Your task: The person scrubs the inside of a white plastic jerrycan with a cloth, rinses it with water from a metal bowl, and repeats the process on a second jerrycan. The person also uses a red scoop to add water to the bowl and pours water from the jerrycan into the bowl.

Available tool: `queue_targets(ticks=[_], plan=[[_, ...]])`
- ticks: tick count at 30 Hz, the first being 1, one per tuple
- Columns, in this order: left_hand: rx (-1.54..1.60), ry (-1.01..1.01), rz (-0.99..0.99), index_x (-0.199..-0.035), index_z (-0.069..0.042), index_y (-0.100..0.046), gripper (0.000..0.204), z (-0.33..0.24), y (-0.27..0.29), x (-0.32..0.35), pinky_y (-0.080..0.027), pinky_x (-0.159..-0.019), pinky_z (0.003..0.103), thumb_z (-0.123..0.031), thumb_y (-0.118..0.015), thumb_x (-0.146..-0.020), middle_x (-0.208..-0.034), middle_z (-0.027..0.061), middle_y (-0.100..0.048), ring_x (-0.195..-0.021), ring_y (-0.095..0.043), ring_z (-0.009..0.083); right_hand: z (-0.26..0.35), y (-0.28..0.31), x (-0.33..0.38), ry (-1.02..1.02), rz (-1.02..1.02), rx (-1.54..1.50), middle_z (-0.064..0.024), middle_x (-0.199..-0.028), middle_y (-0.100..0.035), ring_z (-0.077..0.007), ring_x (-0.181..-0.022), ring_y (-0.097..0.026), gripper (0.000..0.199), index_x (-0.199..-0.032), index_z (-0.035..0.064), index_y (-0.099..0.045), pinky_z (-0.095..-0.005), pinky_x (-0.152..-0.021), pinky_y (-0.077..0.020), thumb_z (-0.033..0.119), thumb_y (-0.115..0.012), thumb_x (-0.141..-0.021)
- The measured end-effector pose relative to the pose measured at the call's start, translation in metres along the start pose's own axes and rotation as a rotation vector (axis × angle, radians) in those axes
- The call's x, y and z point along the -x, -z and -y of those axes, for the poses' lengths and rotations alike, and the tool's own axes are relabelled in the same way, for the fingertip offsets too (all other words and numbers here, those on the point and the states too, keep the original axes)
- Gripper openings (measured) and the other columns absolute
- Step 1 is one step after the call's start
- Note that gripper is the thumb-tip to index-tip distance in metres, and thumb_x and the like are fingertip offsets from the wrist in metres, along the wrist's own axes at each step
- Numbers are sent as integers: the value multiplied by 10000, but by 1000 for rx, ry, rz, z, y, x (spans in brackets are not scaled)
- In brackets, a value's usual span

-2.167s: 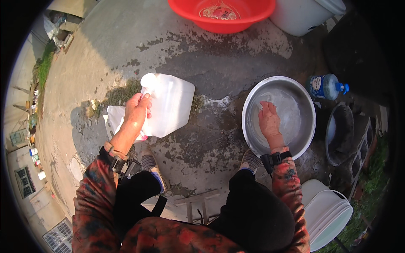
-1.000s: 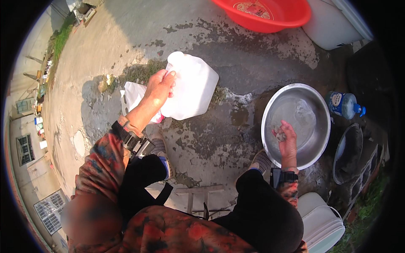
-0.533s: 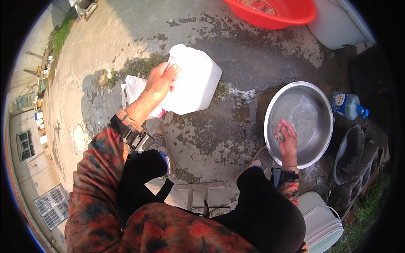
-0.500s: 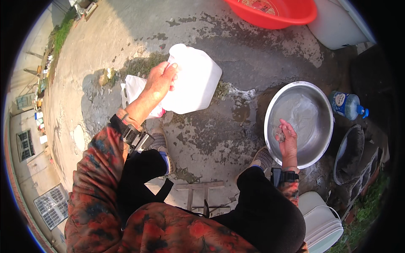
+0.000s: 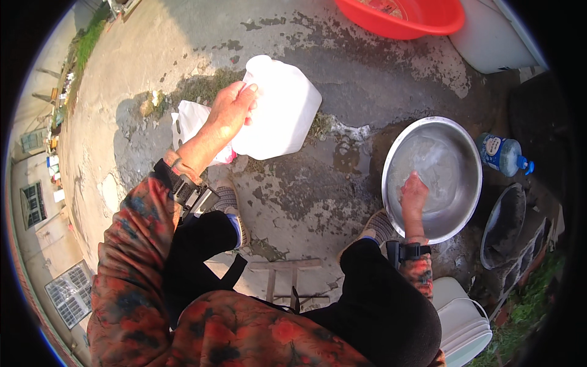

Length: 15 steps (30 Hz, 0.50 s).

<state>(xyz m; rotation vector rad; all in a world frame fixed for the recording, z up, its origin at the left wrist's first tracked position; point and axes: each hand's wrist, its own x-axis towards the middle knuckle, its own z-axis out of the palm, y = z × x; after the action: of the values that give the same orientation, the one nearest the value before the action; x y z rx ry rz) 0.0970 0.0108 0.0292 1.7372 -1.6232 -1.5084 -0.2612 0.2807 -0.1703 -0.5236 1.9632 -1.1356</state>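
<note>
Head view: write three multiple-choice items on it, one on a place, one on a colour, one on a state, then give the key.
1. Where is the right hand?
A. In the metal basin
B. On the blue bottle
C. On the white bucket

2. What colour is the tub at the top edge?
A. Green
B. Red
C. Black

3. How does the left hand meet the white jug?
A. It hovers well clear of it
B. It grips the jug's corner
C. It lies flat on the ground beside it

Key: 1 A, the hand reaches down inside the basin's rim. 2 B, the tub is plainly red. 3 B, the fingers curl over the jug's upper left corner.
</note>
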Motion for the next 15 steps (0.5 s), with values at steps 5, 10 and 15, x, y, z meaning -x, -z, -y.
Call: queue_targets(ticks=[5,10,15], plan=[[-14,-1,-24,-910,-43,-576,313,-2,-2,0,-471,-586,285,-323,-534,-1044,-781,2,-551,-651,-527,105,8,-12,4,428,59,760,-84,-690,-611,-354,-659,-662,446,-833,48,-549,-460,-623,-517,456,-593,-1007],[0,-5,-18,-859,-57,-534,310,-1,-3,1,-463,-580,289,-307,-546,-1041,-756,-1,-537,-611,-516,109,31,-38,22,375,210,1134,-181,-1011,-673,-409,-819,-706,495,-1085,7,-507,-477,-730,-585,394,-728,-871],[-15,-5,-34,-855,-64,-531,307,2,-1,0,-458,-579,292,-305,-537,-1044,-749,-3,-525,-606,-513,110,67,-36,15,361,155,1182,-206,-937,-681,-381,-796,-723,383,-1036,-21,-515,-464,-704,-589,234,-726,-841]])
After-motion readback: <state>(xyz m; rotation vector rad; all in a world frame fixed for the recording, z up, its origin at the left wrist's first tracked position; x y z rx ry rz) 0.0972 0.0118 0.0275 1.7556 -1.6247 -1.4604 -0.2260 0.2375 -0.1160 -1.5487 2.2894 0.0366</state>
